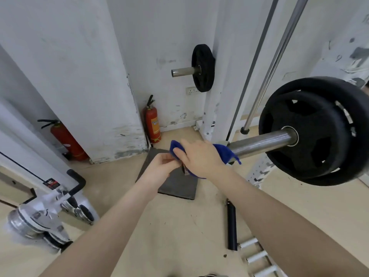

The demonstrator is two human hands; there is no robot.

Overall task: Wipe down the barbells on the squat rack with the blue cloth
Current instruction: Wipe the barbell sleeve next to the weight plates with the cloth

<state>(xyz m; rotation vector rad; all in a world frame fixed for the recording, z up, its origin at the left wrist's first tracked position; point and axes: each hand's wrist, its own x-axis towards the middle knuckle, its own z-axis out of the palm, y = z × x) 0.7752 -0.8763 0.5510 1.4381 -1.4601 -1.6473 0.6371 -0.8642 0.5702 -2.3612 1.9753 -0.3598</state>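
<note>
Both forearms reach forward from the bottom edge. The right hand [201, 158] lies over the blue cloth [224, 152], fingers curled round it, clamping it on the free end of the barbell sleeve [261, 143]. The left hand [161, 166] meets it from below, its fingers pinching the cloth's lower edge. Blue folds stick out on both sides of the right hand. Just past the cloth, the bare steel sleeve runs right into two black weight plates [311, 130]. On the floor beneath lies a grey mat [177, 186]. Farther back, a red fire extinguisher [152, 122] stands in the wall corner, and a small black plate [202, 67] hangs on a peg above.
</note>
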